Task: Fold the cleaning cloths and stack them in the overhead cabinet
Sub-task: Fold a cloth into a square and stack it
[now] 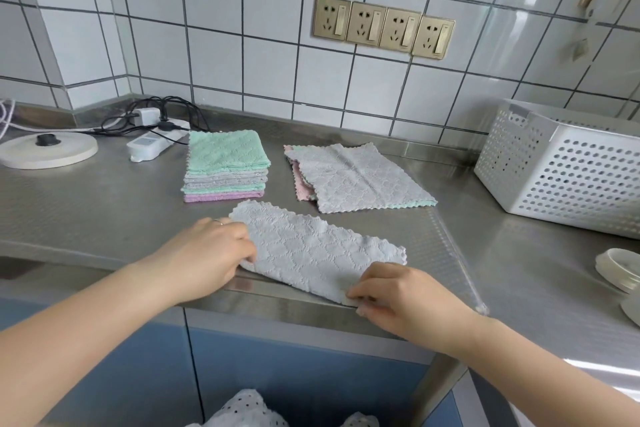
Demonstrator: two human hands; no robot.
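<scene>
A grey cleaning cloth point(311, 246), folded in half into a long strip, lies at the front edge of the steel counter point(104, 204). My left hand point(214, 250) grips its left end with curled fingers. My right hand point(398, 295) pinches the near right corner. Behind it on the left stands a neat stack of folded cloths point(225, 166), mint green on top, grey, green and purple below. To the right lies a loose pile of unfolded cloths point(356, 177), grey on top with pink and green edges showing beneath. The overhead cabinet is out of view.
A white perforated basket point(561, 170) stands at the back right. Pale plates point(620, 270) sit at the right edge. At the back left are a round white appliance base point(45, 149), a power strip point(152, 146) and black cables. Wall sockets point(384, 26) sit on the tiles.
</scene>
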